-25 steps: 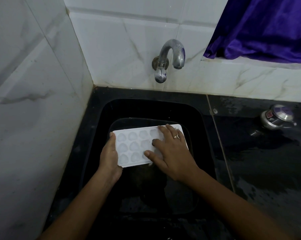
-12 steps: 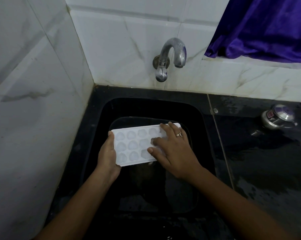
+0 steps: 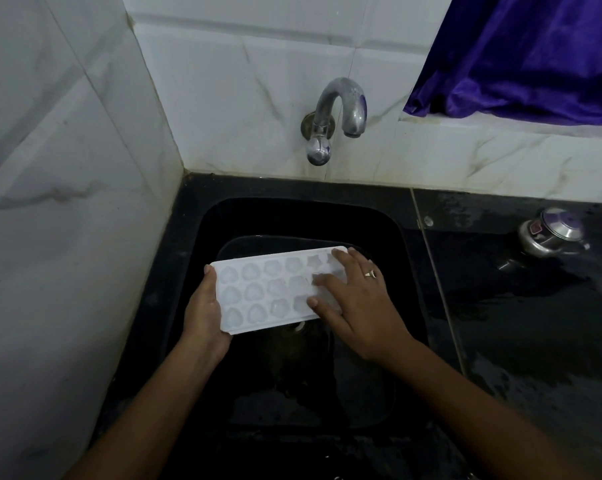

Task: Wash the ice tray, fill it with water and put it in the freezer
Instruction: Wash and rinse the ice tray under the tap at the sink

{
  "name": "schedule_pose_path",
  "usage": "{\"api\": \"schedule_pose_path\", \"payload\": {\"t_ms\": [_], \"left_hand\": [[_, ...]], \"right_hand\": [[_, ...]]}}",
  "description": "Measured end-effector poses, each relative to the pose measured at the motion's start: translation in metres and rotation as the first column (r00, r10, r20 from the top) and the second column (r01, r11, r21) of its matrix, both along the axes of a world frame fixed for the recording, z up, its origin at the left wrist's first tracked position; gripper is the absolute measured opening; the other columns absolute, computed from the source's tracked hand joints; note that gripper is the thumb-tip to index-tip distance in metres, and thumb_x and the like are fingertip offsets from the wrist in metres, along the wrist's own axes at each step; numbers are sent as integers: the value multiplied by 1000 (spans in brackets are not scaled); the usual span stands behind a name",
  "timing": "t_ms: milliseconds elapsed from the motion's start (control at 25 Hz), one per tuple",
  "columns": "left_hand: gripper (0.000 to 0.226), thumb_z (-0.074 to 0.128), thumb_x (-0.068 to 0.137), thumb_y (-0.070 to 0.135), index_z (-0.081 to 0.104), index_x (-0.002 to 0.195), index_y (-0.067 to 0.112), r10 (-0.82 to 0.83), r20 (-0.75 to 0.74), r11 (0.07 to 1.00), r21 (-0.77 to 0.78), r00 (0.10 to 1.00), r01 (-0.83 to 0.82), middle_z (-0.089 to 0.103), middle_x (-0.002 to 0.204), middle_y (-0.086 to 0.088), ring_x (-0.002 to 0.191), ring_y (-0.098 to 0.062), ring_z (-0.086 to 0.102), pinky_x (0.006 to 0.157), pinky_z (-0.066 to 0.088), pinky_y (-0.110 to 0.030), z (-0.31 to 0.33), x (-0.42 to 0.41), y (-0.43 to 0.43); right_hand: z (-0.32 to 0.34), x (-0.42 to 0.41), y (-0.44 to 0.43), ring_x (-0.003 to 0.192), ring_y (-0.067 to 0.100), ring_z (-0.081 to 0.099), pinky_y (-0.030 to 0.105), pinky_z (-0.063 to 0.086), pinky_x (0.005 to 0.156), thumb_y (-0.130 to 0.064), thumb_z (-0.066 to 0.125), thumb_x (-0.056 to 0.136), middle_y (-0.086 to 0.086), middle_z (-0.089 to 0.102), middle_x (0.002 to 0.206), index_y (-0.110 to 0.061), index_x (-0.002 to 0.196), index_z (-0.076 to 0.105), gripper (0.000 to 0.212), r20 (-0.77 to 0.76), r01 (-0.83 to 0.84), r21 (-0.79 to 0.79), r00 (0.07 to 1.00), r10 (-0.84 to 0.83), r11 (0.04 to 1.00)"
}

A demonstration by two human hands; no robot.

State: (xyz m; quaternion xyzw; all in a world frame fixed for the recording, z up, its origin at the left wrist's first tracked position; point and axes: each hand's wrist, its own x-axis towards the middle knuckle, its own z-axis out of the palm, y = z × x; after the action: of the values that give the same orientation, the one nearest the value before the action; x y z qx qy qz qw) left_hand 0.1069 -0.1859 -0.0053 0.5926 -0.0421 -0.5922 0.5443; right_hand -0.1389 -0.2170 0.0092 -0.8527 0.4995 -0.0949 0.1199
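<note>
fingers: left thumb [image 3: 207,270] lies on the tray's left short edge; the other left fingers go under it, so we can't see them. right fingers [image 3: 323,280] are straight and spread apart, tips down on the cells at the right end.
wall [image 3: 50,202]: white marbled tile on the far left, meeting the back tile at a corner.
left hand [image 3: 204,313]: grips the tray by its left end, palm under the near-left corner, forearm coming in from bottom left.
tray [image 3: 268,289]: white, three rows of cells, face up. we see it held over the sink, below and in front of the tap, right end farther from us. we can't tell if the cells hold water.
right hand [image 3: 361,306]: lies flat on top of the tray's right end, thumb by the near edge, ring [image 3: 370,274] on one finger.
sink [image 3: 292,216]: black, set into the counter at the wall corner.
tap [image 3: 334,116]: steel, on the back wall above the sink, spout curving down.
counter [image 3: 517,323]: black, wet sheen right of the sink.
pot [image 3: 548,233]: small, steel, lidded, on the counter, well apart from the tray.
curtain [image 3: 517,53]: purple, top right, hem on the tile ledge.
</note>
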Motion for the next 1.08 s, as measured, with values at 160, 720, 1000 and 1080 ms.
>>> {"api": "schedule_pose_path", "payload": {"t_ms": [160, 720, 1000, 1080], "left_hand": [[60, 41, 107, 60, 70, 129, 13, 0, 7, 1000, -15, 1000, 0, 79, 117, -12, 102, -32, 78, 80, 60, -46, 2, 0, 1], [60, 40, 107, 60, 71, 128, 13, -8, 5, 1000, -25, 1000, 8, 80, 116, -12, 100, -31, 79, 77, 60, -44, 3, 0, 0], [62, 42, 106, 62, 70, 131, 13, 1, -2, 1000, -15, 1000, -1, 78, 119, -13, 104, -33, 78, 80, 61, -47, 1, -1, -1], [61, 40, 107, 61, 70, 130, 13, -19, -4, 1000, -14, 1000, 19, 79, 118, -13, 104, -33, 78, 80, 60, -47, 2, -4, 0]], "right_hand": [[0, -5, -4, 156, 33, 18, 61, 18, 123, -71, 26, 102, 11, 34, 163, -34, 135, 61, 60, -26, -22, -26, 999, 21, 999], [3, 1, -4, 156, 33, 19, 62, 16, 124, -73, 22, 101, 11, 36, 162, -33, 134, 63, 67, -61, -16, -41, 998, 13, 999], [2, 0, 1, 156, 33, 18, 62, 16, 123, -74, 20, 100, 11, 34, 163, -31, 136, 62, 70, -59, 10, -45, 998, -12, 999], [5, 0, -3, 155, 33, 20, 61, 18, 123, -73, 20, 101, 11, 36, 162, -33, 128, 67, 67, -30, 62, -38, 998, -63, 997]]}}
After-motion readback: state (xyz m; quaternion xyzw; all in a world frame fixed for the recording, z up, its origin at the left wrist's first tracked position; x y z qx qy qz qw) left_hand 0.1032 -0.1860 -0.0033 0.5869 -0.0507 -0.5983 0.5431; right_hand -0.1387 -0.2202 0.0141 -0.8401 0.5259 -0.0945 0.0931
